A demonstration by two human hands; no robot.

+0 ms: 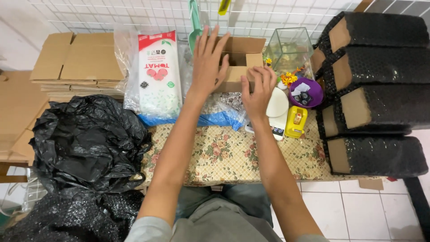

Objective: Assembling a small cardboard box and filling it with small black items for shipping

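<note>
— Left hand (207, 62) first: where does it sit?
— Flat and spread, fingers stretched out, laid against the left side of the small open brown cardboard box (237, 60). It presses the wall rather than gripping it.
— And the right hand (256, 92)?
— Just below the box's front right corner, fingers curled, fingertips touching the lower front edge. Whether it truly pinches the card I cannot tell.
— So the box lies between them?
— Yes, at the far side of the table with the floral-patterned cloth (233, 152), beyond both forearms, its flaps standing open.
— What lies about it?
— Left of the left hand, a white plastic bag with a red top band (159, 74). Right of the box, a clear glass square vase (291, 47), and below that a purple round bowl (309, 92) and a yellow tape dispenser (295, 121). Farther right, long boxes wrapped in black bubble wrap (376, 85) are stacked. A crumpled black plastic bag (85, 143) sits at the near left, with flat brown cardboard sheets (76, 58) behind it.
</note>
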